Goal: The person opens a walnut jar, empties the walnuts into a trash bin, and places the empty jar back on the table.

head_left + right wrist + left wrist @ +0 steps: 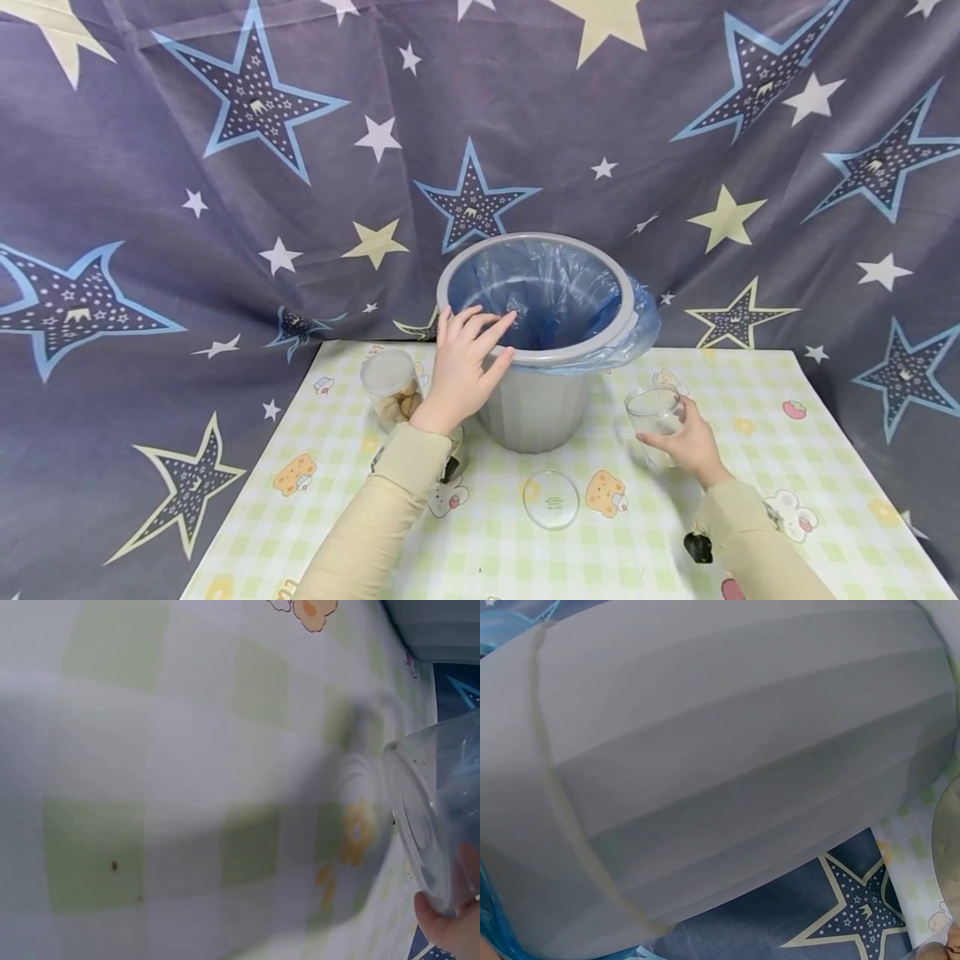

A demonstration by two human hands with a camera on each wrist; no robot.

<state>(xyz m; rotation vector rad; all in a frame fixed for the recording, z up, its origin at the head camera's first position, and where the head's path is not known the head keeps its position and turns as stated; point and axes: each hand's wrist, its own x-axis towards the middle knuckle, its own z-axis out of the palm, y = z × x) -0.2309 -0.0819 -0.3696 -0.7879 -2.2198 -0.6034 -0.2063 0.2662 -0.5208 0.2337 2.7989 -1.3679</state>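
My left hand [467, 367] rests at the near-left rim of a grey trash bin [536, 408], its fingers fairly straight and spread over the edge. A blue plastic bag [555, 292] lines the bin and hangs over its right side. To the right of the bin, my right hand [686, 442] holds a clear, lidless jar [654, 408] round its side. In the right wrist view the clear jar [427, 817] is tilted, with its base near its shadow on the tabletop; fingertips [435, 919] show at its wall. The left wrist view is mostly filled by the bin's ribbed wall [742, 765].
A clear round lid [551, 500] lies flat in front of the bin. Left of it stands a white-lidded jar [387, 375] of brown, walnut-like pieces. Another clear object is partly hidden behind my left sleeve. A star-patterned cloth [225, 217] hangs behind the checked tabletop [750, 467].
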